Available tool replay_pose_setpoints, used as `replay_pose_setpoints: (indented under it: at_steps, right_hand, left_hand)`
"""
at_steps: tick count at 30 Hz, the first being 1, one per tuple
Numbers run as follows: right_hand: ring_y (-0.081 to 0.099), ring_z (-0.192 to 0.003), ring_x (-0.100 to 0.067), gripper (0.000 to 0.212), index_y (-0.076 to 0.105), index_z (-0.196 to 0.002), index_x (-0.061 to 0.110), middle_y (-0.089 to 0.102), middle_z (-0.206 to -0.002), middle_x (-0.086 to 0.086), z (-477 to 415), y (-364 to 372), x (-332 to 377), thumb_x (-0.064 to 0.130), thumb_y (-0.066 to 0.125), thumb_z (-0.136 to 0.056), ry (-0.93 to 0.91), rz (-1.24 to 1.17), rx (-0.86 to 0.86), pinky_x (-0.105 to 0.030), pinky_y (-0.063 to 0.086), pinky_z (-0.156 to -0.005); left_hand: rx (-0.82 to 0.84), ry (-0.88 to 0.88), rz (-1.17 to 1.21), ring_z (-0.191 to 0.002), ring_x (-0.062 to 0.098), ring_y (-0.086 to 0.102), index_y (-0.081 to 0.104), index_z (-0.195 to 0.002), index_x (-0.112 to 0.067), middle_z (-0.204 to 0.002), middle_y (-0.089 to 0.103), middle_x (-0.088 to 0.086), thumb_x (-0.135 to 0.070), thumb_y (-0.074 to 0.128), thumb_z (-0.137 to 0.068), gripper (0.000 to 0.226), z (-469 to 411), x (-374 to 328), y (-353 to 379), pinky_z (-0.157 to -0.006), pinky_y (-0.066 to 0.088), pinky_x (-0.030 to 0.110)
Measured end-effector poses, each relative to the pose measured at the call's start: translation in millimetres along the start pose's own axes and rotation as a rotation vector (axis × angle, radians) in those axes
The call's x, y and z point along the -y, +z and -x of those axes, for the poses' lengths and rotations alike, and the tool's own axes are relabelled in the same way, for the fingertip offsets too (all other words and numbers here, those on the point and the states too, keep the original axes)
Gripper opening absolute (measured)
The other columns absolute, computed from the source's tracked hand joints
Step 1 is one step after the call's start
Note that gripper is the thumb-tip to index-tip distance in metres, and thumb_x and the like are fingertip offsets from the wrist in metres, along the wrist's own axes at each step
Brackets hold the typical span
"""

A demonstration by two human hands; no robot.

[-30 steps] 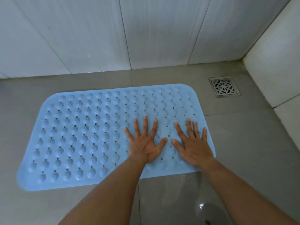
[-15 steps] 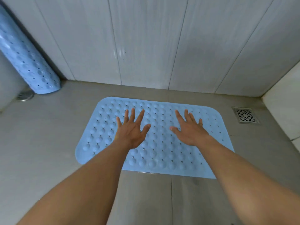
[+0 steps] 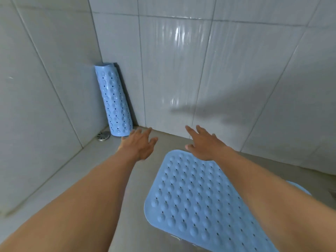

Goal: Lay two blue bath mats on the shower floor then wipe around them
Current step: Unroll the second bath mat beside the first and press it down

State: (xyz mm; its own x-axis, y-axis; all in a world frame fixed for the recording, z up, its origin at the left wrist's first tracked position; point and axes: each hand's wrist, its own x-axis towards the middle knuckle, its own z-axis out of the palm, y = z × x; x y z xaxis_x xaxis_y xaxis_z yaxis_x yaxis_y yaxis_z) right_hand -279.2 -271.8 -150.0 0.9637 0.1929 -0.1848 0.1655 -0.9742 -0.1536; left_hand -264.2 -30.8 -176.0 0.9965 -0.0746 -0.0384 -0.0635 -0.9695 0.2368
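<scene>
One blue bath mat (image 3: 196,199) with round bumps and small holes lies flat on the grey shower floor at the lower right. A second blue mat (image 3: 114,100), rolled into a tube, stands upright in the left corner against the wall tiles. My left hand (image 3: 140,142) hovers over bare floor with fingers spread, its fingertips close to the foot of the rolled mat and holding nothing. My right hand (image 3: 203,142) is in the air above the flat mat's far edge, fingers straight and spread, holding nothing.
A round metal drain (image 3: 103,136) sits in the floor just left of the rolled mat. Pale glossy wall tiles (image 3: 181,70) close the space at the back and left. Bare grey floor (image 3: 101,170) lies between the left wall and the flat mat.
Both hands have lifted off the flat mat and moved toward the left corner. The view has swung left, bringing the whole rolled mat and the round drain into sight.
</scene>
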Motion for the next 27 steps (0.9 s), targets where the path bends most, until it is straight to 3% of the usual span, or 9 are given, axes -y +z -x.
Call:
replay_pose_setpoints:
  at_steps: [6,12,18,23,27]
  right_hand:
    - [0.002,-0.155,-0.023,0.072,-0.003,-0.16,0.031,-0.002,-0.168,-0.006,-78,-36,73,0.042,0.041,-0.104,-0.11,0.002,-0.031,-0.054,0.011,-0.122]
    - [0.009,-0.154,-0.02,0.074,-0.004,-0.159,0.033,-0.002,-0.169,0.001,-142,-65,129,0.045,0.043,-0.103,-0.197,-0.025,-0.004,-0.048,0.02,-0.122]
    - [0.009,-0.154,-0.019,0.075,-0.003,-0.16,0.032,0.001,-0.169,0.002,-199,-96,155,0.046,0.044,-0.103,-0.242,-0.057,-0.006,-0.043,0.019,-0.123]
    - [0.016,-0.153,-0.019,0.075,0.003,-0.16,0.026,0.012,-0.167,0.002,-264,-102,176,0.044,0.047,-0.102,-0.322,-0.155,-0.042,-0.038,0.022,-0.121]
    - [0.022,-0.151,-0.022,0.076,0.004,-0.161,0.023,0.02,-0.166,-0.001,-315,-99,191,0.041,0.049,-0.102,-0.358,-0.203,-0.042,-0.034,0.025,-0.116]
  left_hand:
    - [-0.106,-0.054,0.039,-0.142,0.029,0.035,0.023,-0.156,-0.029,-0.155,0.035,0.006,-0.052,0.032,-0.102,0.06,-34,69,-46,-0.112,0.035,0.052]
    - [-0.096,-0.113,0.122,-0.142,0.03,0.036,0.019,-0.157,-0.03,-0.16,0.029,0.004,-0.049,0.036,-0.102,0.06,-70,126,-74,-0.113,0.035,0.046]
    - [-0.133,-0.197,0.227,-0.135,0.028,0.045,0.025,-0.155,-0.028,-0.154,0.039,0.004,-0.042,0.047,-0.1,0.061,-118,146,-98,-0.105,0.04,0.041]
    - [-0.196,-0.278,0.366,-0.125,0.029,0.052,0.028,-0.153,-0.026,-0.146,0.046,0.008,-0.036,0.054,-0.096,0.063,-165,163,-101,-0.1,0.045,0.043]
    - [-0.21,-0.354,0.465,-0.105,0.029,0.058,0.029,-0.151,-0.022,-0.134,0.054,0.013,-0.028,0.055,-0.094,0.064,-206,182,-96,-0.086,0.048,0.04]
